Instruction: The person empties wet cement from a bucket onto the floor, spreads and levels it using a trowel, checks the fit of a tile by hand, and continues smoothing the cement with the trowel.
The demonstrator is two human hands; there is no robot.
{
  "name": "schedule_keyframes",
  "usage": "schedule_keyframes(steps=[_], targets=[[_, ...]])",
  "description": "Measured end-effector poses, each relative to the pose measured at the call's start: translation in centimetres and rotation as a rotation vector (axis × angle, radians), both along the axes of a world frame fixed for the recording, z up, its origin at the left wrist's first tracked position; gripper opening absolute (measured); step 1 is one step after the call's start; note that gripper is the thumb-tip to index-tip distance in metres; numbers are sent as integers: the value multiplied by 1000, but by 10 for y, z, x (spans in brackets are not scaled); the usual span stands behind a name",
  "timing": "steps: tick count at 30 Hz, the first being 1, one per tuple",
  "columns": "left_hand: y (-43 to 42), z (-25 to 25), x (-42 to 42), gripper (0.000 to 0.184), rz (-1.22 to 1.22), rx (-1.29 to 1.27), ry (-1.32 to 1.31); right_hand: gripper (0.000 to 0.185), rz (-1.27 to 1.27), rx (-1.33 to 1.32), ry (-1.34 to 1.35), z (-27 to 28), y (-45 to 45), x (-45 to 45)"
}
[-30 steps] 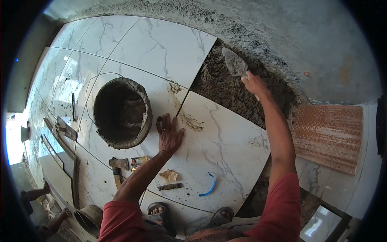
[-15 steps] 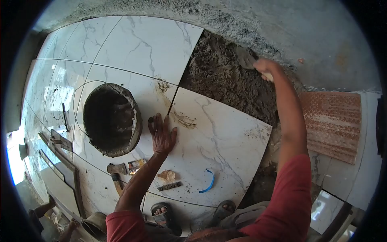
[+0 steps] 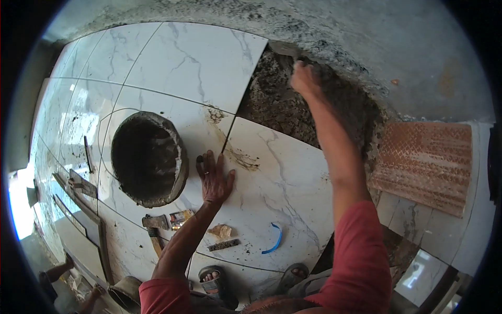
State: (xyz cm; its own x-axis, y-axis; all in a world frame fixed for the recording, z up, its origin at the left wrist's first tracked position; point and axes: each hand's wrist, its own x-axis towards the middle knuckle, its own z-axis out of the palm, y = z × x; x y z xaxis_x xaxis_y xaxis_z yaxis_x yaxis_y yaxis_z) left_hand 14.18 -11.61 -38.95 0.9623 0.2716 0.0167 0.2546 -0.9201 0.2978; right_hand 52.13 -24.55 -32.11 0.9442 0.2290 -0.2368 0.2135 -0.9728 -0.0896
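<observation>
My left hand (image 3: 214, 180) lies flat on a white marbled tile (image 3: 277, 183), fingers spread, just right of a mortar-caked bucket (image 3: 183, 157). My right hand (image 3: 305, 78) is closed around the handle of a trowel (image 3: 285, 49), over wet grey mortar (image 3: 272, 78) in the untiled patch by the wall. The trowel's blade touches the mortar near the far tile's corner; its handle is mostly hidden by my fingers. Smears of dirt mark the tile in front of my left hand.
A hatchet (image 3: 155, 230), a blue plastic strip (image 3: 273, 238) and a dark flat bar (image 3: 224, 245) lie near my feet. To the right rests a reddish-brown tile (image 3: 426, 167). Another person's limbs (image 3: 57, 269) show at lower left, beside a second bucket (image 3: 125, 293).
My right hand has swept the trowel leftward along the wall, across the mortar to the far tile's corner. The mortar behind it looks smoother. My left hand stays on the tile.
</observation>
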Motion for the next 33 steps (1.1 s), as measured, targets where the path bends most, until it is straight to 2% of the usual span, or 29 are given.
schedule_keyframes(steps=[1, 2, 5, 7, 9, 12, 14, 16, 18, 19, 21, 23, 26, 29, 31, 33], targets=[[-1, 0, 2, 61, -5, 17, -4, 47, 25, -83, -60, -4, -3, 2], [-2, -2, 3, 61, -26, 15, -7, 47, 4, -85, -61, -4, -17, 5], [-2, -6, 1, 61, -22, 16, -49, 42, 155, -56, 29, 1, -76, 6], [-3, -5, 1, 61, -16, 49, -90, 41, 61, -71, -46, -12, -146, 10], [-5, -2, 3, 60, -10, 36, -83, 40, -58, -144, 105, 16, -182, -4], [2, 1, 3, 60, -6, 36, -58, 39, -138, -66, 81, 25, -190, -21], [-4, -1, 0, 60, -40, 19, -42, 39, -49, 36, 99, 31, -157, -30], [-4, -4, 1, 60, -15, 30, -67, 38, 67, -62, -24, 4, -135, -16], [-5, -2, 5, 60, -31, 12, -80, 39, 25, -120, -26, 5, -142, -6], [-5, -4, 5, 60, -27, 35, -67, 40, 12, -173, -12, 3, -148, -4], [-4, -7, 0, 59, -23, 49, -43, 40, -68, -145, 45, -8, -215, 2], [-5, -7, 1, 60, -27, 49, -60, 40, -124, -239, 56, 7, -264, -11], [-5, -5, 2, 60, -23, 47, -60, 41, -151, -316, 87, 13, -282, -24], [-5, -5, 1, 59, -6, 49, -86, 43, -240, -263, 6, 17, -277, -30], [-3, -1, 0, 59, 3, 62, -70, 46, -306, -151, 138, 18, -271, -29], [-7, -1, 1, 59, -29, 68, -57, 47, -245, -171, 122, 38, -230, -42]])
